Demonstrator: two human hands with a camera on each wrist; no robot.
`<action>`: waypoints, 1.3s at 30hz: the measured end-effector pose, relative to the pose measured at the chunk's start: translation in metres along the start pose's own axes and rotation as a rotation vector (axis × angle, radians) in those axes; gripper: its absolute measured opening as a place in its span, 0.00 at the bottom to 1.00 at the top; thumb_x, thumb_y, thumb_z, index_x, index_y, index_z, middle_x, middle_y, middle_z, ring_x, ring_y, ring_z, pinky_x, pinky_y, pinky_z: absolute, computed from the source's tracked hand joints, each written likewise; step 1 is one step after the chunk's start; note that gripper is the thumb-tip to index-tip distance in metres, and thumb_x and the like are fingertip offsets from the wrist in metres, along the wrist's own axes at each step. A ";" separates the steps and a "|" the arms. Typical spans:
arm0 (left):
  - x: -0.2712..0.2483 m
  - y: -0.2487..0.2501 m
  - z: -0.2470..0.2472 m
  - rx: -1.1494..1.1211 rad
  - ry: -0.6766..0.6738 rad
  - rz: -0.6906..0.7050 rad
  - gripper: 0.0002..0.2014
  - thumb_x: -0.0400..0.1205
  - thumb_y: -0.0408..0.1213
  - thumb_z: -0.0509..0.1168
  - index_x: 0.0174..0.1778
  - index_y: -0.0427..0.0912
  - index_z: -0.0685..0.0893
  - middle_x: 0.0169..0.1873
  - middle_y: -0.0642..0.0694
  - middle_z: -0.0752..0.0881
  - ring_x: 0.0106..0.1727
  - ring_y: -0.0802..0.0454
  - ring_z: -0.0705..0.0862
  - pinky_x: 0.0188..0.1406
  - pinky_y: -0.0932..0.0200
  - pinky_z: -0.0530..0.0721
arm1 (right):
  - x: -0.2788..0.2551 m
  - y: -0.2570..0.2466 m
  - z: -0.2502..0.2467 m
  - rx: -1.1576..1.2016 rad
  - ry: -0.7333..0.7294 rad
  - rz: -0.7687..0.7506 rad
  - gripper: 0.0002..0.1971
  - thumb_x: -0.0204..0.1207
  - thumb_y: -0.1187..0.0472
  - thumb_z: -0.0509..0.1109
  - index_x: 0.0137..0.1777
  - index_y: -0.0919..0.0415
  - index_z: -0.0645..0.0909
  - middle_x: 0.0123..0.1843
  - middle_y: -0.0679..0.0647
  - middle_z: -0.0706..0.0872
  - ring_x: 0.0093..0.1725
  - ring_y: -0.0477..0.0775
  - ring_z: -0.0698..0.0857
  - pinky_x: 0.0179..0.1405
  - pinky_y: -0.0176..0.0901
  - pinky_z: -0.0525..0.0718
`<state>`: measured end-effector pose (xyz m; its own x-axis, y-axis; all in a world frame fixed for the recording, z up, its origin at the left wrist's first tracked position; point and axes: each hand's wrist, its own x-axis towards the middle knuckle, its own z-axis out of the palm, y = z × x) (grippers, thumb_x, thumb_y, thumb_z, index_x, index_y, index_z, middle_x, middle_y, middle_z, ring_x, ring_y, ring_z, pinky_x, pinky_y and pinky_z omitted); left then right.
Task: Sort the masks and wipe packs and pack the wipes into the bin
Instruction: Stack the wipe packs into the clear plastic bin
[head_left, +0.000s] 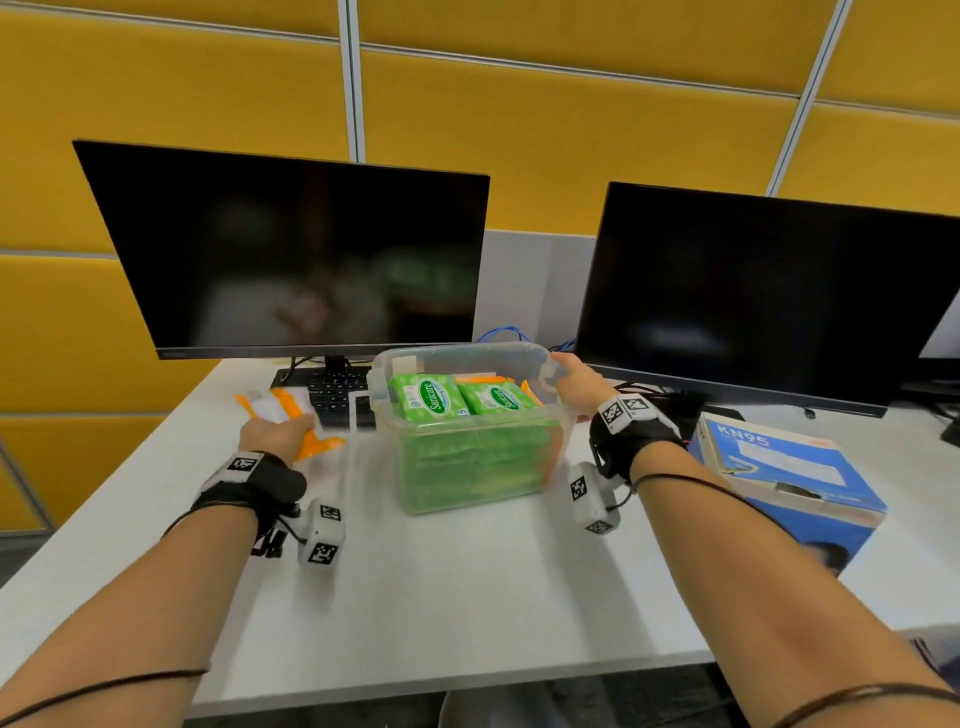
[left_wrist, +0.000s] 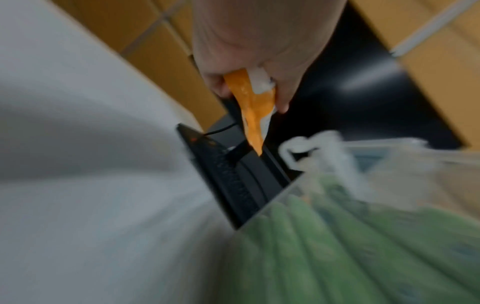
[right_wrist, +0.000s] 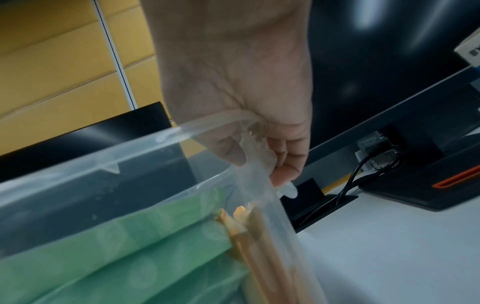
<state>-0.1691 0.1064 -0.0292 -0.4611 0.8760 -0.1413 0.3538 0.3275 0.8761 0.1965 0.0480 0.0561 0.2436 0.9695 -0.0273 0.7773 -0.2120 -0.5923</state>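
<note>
You can read "Sanicare" on two green wipe packs lying on top inside the clear bin, white script in a dark green oval on each. The left pack also shows a "5" at its near right corner. Right of the bin, the blue box reads "KN95" in pale letters on its top face. Smaller print on that box is too blurred. Wrist views: nothing legible.

Bare forearms; black wrist straps, white tagged cubes, thin cords.
</note>
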 end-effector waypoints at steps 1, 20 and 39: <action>-0.007 0.011 -0.002 -0.054 0.078 0.074 0.30 0.74 0.45 0.73 0.67 0.30 0.78 0.63 0.30 0.81 0.64 0.32 0.80 0.63 0.43 0.79 | -0.001 0.000 0.002 0.002 0.008 -0.002 0.28 0.83 0.64 0.56 0.83 0.52 0.58 0.73 0.63 0.76 0.70 0.65 0.78 0.69 0.57 0.77; -0.138 0.131 0.039 0.299 -0.101 1.244 0.11 0.78 0.44 0.70 0.50 0.44 0.80 0.39 0.48 0.86 0.42 0.45 0.84 0.40 0.53 0.75 | -0.052 -0.066 -0.022 -0.026 0.164 -0.521 0.17 0.72 0.49 0.76 0.60 0.51 0.85 0.54 0.52 0.90 0.54 0.53 0.87 0.53 0.47 0.84; -0.104 0.104 0.055 1.008 -0.558 0.720 0.34 0.77 0.73 0.45 0.80 0.68 0.52 0.85 0.46 0.47 0.85 0.42 0.42 0.77 0.29 0.41 | -0.015 -0.048 0.037 -0.256 -0.223 -0.151 0.37 0.74 0.36 0.66 0.78 0.58 0.68 0.73 0.55 0.78 0.69 0.59 0.79 0.70 0.54 0.76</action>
<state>-0.0396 0.0687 0.0508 0.3800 0.9081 -0.1760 0.9219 -0.3562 0.1528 0.1345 0.0479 0.0552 0.0043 0.9892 -0.1466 0.9218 -0.0608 -0.3829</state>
